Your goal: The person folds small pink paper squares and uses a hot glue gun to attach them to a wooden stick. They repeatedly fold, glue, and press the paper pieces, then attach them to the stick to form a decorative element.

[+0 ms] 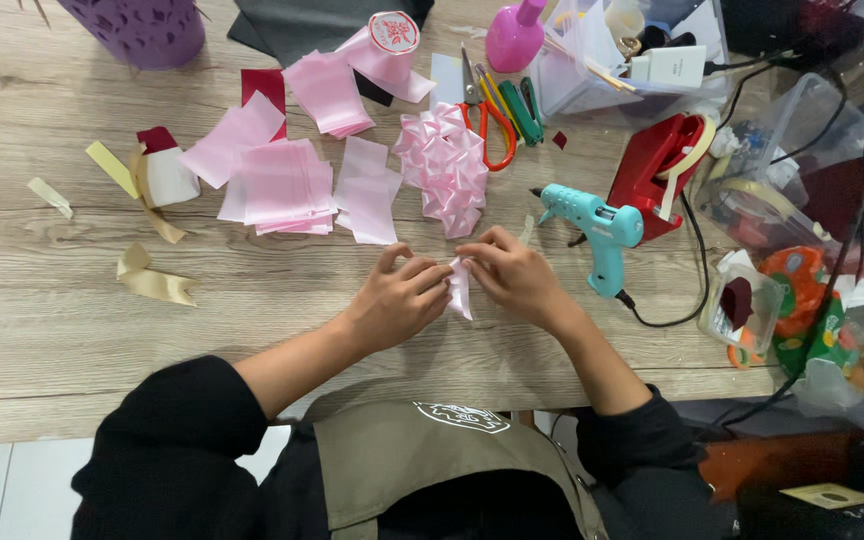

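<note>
Upper left of frame: one purple perforated container [142,28], matte, rounded. Below it, three loose cream ribbon scraps [155,284], glossy and curled, lie on the wood-grain table [32,340]; one white-and-maroon folded piece [164,172] sits among them.

Centre-left: flat pink ribbon squares [287,185], satin sheen, in several overlapping stacks; exact count cannot be read. One pink ribbon roll [384,50] lies above them, beside a dark red sheet [264,85].

Centre: a cluster of folded pink petals [444,165], pointed and glossy, too many to count.

Lower centre: left hand [397,298] and right hand [512,275] meet at one small pink ribbon piece [460,288]. Both hands pinch it closed between fingertips, left from the left edge, right from the top; the piece hangs just above the table, near the frame's middle.

Upper centre-right: one pair of red-handled scissors [487,115], one pink bottle [515,35].

Right: one teal glue gun [592,225], hard plastic, with black cord; one red tape dispenser [657,170] just behind it. Far right: clear plastic bags and containers, contents unclear.
</note>
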